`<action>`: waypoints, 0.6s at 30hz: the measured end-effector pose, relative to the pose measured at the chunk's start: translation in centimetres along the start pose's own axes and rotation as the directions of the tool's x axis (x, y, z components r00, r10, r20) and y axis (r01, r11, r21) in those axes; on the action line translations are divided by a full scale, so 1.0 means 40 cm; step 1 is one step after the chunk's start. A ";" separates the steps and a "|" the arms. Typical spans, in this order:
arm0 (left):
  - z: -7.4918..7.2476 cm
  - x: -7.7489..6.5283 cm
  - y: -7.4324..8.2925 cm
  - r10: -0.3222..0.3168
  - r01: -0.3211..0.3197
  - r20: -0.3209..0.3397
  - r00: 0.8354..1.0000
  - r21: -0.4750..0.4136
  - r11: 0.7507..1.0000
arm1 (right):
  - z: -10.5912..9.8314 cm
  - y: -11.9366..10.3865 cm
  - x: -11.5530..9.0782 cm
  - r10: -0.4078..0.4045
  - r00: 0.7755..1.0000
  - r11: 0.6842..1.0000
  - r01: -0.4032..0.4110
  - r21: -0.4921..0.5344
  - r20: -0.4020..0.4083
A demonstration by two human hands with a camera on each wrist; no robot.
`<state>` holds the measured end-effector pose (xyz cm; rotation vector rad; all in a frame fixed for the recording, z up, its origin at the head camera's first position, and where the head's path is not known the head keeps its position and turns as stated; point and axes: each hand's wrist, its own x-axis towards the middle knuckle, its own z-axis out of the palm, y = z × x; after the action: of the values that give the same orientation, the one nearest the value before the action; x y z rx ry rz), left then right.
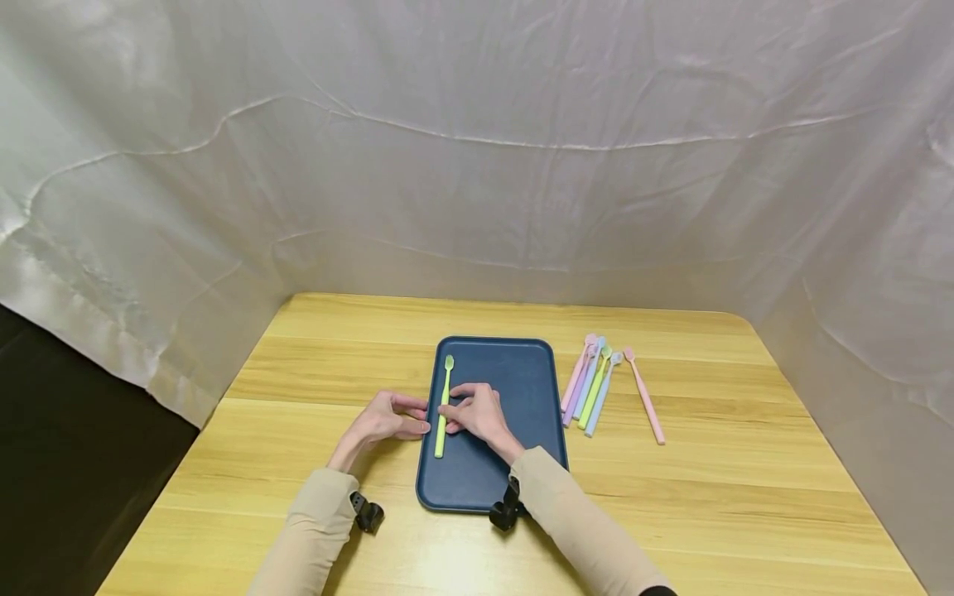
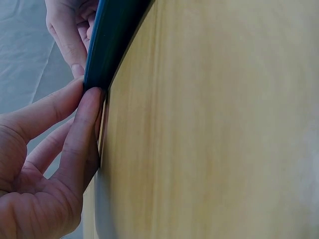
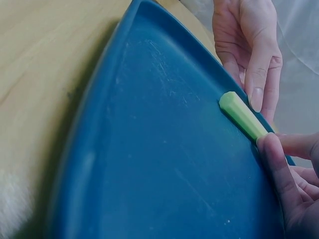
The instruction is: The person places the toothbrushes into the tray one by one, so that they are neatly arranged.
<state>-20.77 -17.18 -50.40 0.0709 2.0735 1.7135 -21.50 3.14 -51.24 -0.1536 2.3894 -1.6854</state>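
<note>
A green toothbrush (image 1: 440,439) lies lengthwise along the left side of a dark blue tray (image 1: 522,414), its head toward the far end. My right hand (image 1: 479,414) pinches its handle between thumb and fingers. In the right wrist view the butt end of the toothbrush (image 3: 241,114) sticks out past the fingertips, close beside the tray's rim. From outside the tray, my left hand (image 1: 387,416) touches the left rim with fairly straight thumb and fingers. The left wrist view shows the thumb of this left hand (image 2: 45,149) against the tray's outer wall (image 2: 112,45).
Right of the tray, several toothbrushes (image 1: 594,389) in pink, purple, blue and green lie close together on the wooden table (image 1: 715,497). One pink toothbrush (image 1: 645,397) lies apart, farther right. A pale curtain (image 1: 477,207) hangs behind and around the table.
</note>
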 end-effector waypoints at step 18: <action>-0.003 -0.002 0.002 0.005 -0.005 -0.003 1.000 0.003 1.000 | -0.014 0.003 -0.007 0.004 1.000 0.997 -0.004 0.075 0.002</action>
<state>-20.74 -17.30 -50.29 0.0746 2.0800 1.7146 -21.37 3.75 -51.14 -0.1379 2.3199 -1.7691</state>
